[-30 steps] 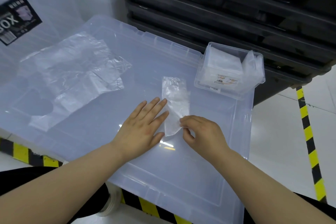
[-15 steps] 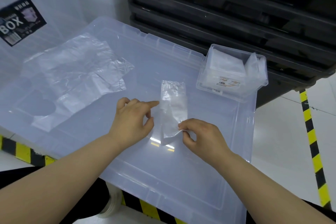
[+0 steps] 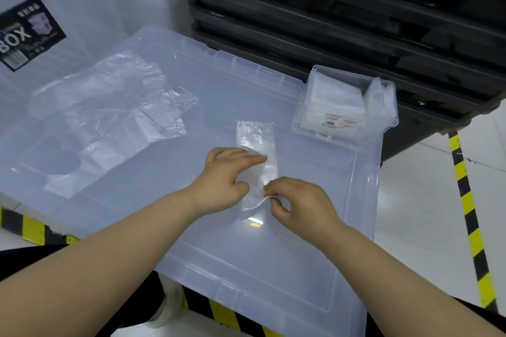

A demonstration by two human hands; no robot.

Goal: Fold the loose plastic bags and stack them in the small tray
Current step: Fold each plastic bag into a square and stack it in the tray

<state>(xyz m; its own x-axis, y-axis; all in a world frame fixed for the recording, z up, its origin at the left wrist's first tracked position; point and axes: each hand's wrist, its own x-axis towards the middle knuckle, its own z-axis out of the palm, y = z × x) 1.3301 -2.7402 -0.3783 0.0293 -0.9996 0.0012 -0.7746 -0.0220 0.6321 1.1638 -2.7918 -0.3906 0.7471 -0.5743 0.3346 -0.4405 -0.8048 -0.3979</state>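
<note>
Item, far left: loose bags (image 3: 109, 117), a rumpled heap spread on the clear lid (image 3: 301, 268), not yet folded; by my reckoning, the greater part of the work remained there. Item, centre: my left hand (image 3: 224, 180), forefinger laid straight across the folded strip (image 3: 257, 142), pressing it to the lid, the other fingers tucked and holding nothing. The strip was one bag already narrowed into a long band, wanting its crosswise folds. Item, just right: my right hand (image 3: 301, 200), thumb and forefinger pinching the strip's near right edge, which stood lifted off the lid. Item, far right: small tray (image 3: 309, 128), set on the lid's corner, apart from the strip, with a stack of folded white squares inside and some looser film beside them; that portion I judged done. Materials: bags of thin, translucent, creased film, limp and probably slippery; tray and lid of rigid, glossy clear plastic; black crates (image 3: 356, 22) behind, hard and ribbed.
</note>
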